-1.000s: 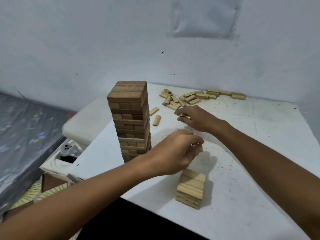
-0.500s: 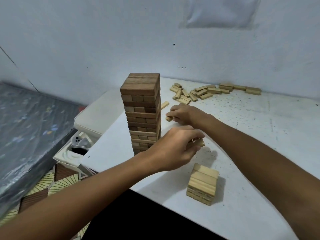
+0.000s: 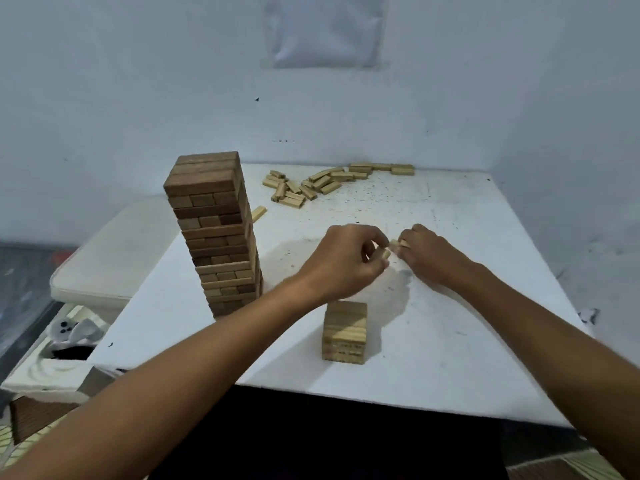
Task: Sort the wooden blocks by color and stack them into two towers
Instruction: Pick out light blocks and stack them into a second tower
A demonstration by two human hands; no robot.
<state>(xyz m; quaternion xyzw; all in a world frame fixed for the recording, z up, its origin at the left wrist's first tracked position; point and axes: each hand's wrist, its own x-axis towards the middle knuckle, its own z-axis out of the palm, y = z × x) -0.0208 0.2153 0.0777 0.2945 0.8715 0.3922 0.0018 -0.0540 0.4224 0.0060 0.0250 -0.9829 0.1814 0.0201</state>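
Head view: a white, speckled worktop (image 3: 450, 306) fills the middle of the scene, set against a pale wall. At about ten o'clock from the worktop's centre stands the tall tower (image 3: 214, 237), built mostly of dark brown blocks with lighter ones mixed into its lower layers. At about six o'clock, near the front edge, sits the short light tower (image 3: 344, 332), only a few layers high. At twelve o'clock, along the far edge, lies a loose pile of light blocks (image 3: 311, 185), with a single light block (image 3: 258, 213) lying just beside the tall tower's far side.

Both forearms reach in from the bottom of the frame and meet near the centre, beyond the short tower. The left hand (image 3: 346, 263) has its fingers curled and pinches a small light block (image 3: 383, 253) between thumb and fingertips. The right hand (image 3: 427, 254), at three o'clock from the left and nearly touching it, curls its fingers around another light block (image 3: 396, 243), whose end peeks out toward the left hand. The two held blocks are very close together.
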